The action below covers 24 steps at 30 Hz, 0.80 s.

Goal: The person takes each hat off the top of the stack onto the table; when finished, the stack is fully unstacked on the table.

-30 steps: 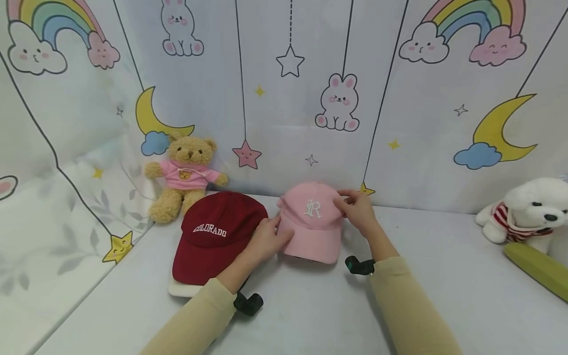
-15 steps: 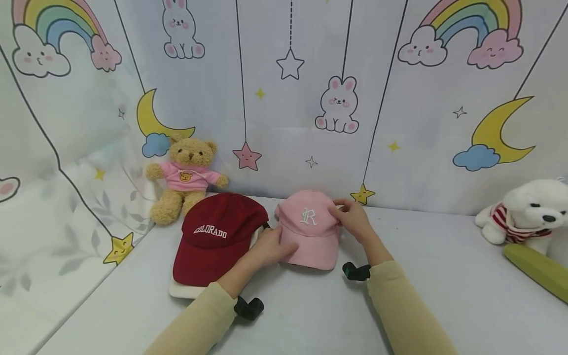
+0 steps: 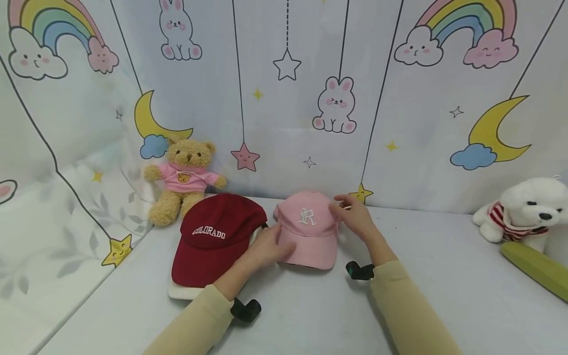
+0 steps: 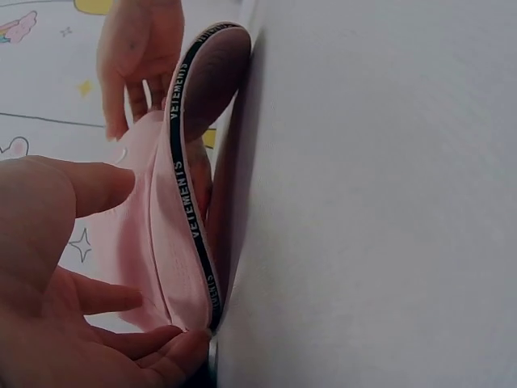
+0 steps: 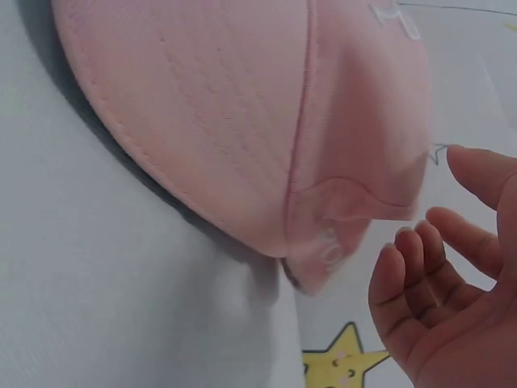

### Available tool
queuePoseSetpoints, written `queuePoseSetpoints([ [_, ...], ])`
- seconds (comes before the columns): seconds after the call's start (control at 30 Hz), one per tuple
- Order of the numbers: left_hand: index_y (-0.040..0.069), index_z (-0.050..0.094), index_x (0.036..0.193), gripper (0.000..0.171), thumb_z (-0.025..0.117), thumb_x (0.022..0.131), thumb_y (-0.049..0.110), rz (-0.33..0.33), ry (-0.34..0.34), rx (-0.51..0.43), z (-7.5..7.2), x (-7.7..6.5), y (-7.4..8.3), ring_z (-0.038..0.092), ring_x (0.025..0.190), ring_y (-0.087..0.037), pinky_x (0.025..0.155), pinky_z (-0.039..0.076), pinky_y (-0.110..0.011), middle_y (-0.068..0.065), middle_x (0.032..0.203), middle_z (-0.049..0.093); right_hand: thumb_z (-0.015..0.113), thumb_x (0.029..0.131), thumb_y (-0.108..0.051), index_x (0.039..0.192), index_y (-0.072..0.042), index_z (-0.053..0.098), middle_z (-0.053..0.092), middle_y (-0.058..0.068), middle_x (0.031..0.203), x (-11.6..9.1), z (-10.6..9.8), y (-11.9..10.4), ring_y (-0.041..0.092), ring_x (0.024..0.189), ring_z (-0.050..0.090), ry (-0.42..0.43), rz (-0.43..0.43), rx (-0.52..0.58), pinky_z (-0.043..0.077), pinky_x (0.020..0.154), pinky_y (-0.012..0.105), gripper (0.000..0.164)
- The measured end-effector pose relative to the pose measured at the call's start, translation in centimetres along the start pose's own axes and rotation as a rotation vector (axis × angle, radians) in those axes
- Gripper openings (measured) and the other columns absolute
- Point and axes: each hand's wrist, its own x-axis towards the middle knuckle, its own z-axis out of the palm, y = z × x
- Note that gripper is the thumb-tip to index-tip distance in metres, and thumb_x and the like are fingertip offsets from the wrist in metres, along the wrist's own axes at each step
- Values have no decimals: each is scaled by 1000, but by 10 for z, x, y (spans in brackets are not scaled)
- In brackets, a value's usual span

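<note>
A pink baseball cap (image 3: 311,250) with a white letter on its front sits on the table against the backdrop. My left hand (image 3: 265,247) is at its left side; in the left wrist view the thumb is spread from the fingers, whose tips (image 4: 190,347) lie right at the cap's lower edge. Black tape (image 4: 192,202) with white lettering runs along the cap's edge there. My right hand (image 3: 357,219) is beside the crown on the right, with its fingers (image 5: 416,267) loosely bent and apart from the cap.
Left of the pink cap, a dark red Colorado cap (image 3: 199,264) lies over a cream cap (image 3: 182,292). A teddy bear (image 3: 188,162) sits behind them. At the far right are a white plush dog (image 3: 539,197) and a long green object (image 3: 537,268).
The pink cap has come down and slightly toward me, then come to rest against the backdrop. My right hand has parted from the cap's side; my left fingers have loosened.
</note>
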Motion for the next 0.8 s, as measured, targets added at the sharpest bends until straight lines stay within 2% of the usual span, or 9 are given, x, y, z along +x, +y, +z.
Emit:
queuePoseSetpoints([
  [0.13,-6,41,149,70,67,94,29,-14,29,-34,-1,-2,1,46,134,-37,107,39,-52,-25,146,47,64,100,-36,141,-3,54,58,19,121,-2,-4,-6,35,117,56,2,-43,-9,48,93,47,53],
  [0.23,-7,45,145,67,68,94,30,-2,61,-34,-2,-4,2,51,129,-38,103,44,-51,-25,143,50,65,99,-35,142,-4,53,58,18,121,-5,-6,-12,35,116,57,-5,-78,-12,49,92,48,54],
  [0.4,-2,47,146,64,69,95,30,29,92,-76,-7,-10,1,56,120,-37,94,51,-50,-21,139,54,68,97,-35,143,-6,52,56,19,124,-12,-5,-21,36,114,56,-22,-142,-30,52,87,48,56],
  [0.67,4,48,147,62,71,94,26,76,102,-127,-14,-22,-1,57,116,-33,92,52,-47,-18,139,54,75,92,-33,143,-7,51,44,19,127,-27,6,-28,38,118,47,-54,-203,-53,51,89,51,63],
  [0.8,6,48,148,63,73,93,25,108,101,-168,-18,-29,-1,57,117,-34,93,51,-47,-16,140,54,80,88,-26,142,-8,52,42,21,128,-36,16,-33,39,116,44,-54,-266,-123,49,90,51,64],
])
